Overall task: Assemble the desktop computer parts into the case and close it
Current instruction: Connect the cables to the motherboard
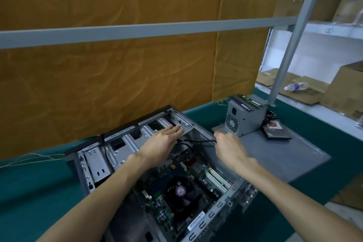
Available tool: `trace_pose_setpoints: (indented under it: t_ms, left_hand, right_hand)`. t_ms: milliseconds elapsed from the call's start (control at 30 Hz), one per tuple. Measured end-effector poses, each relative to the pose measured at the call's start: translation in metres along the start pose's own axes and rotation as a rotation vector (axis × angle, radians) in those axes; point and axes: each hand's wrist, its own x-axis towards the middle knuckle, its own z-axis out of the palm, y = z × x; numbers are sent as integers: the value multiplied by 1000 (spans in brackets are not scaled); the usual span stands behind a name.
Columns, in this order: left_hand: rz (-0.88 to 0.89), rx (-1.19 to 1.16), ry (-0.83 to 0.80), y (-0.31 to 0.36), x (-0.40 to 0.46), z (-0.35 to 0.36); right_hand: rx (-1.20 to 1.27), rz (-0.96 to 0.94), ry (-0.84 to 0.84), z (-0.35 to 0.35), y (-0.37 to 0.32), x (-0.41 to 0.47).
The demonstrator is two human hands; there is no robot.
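An open grey computer case (94, 165) lies on its side on the green table, its motherboard (176, 182) and black CPU fan (181, 192) exposed. My left hand (161, 141) lies flat with straight fingers on the metal drive cage at the case's far end. My right hand (227, 143) grips black cables (198, 140) at the case's right edge. A grey power supply (242, 119) stands on the flat grey side panel (284, 155) to the right, with RAM sticks (249, 101) lying on top. A hard drive (277, 131) lies beside it.
An orange cloth hangs behind the table, crossed by a grey metal bar (137, 30). A slanted grey post (290, 45) rises at the right. Beyond it are white shelves with cardboard boxes (345, 92) and a plastic bottle (296, 86).
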Motion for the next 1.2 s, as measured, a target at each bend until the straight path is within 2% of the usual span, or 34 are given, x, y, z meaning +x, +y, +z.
trace_pose_setpoints:
  t_ms: [267,367,433,467,533,633,700,800,900,1033,1200]
  left_hand:
    - [147,3,31,-2,18,4]
    - [124,21,110,12,15,2]
    - [90,71,228,24,6,1]
    - [38,92,307,28,1,-1]
    - [-199,97,423,27,-11,-12]
    - [-610,69,393,13,-31,-34]
    - [-734,103,328,6,-46,-42]
    - [-863,100,244,2,-62,-46]
    - [-973,46,228,0,-71,-52]
    - [-919,-57,243,-4,-73,-61]
    - [-692,-456,320,18,-63,-61]
  right_hand:
    - [-37,86,-24,4,5,-24]
    - [10,40,28,4,8,-29]
    - [32,-4,66,5,8,-31]
    - [33,-26,84,5,8,-32]
    - [-22,-63,125,6,6,-33]
    - [-163,-144,221,8,-3,-30]
    - [-224,-191,252,9,-16,-25]
    - [-277,-170,209,11,-29,-14]
    - [-278,-145,200,13,-28,-11]
    - [-279,-155,182,16,-22,-15]
    - [-176,-152,175,14,-20,-15]
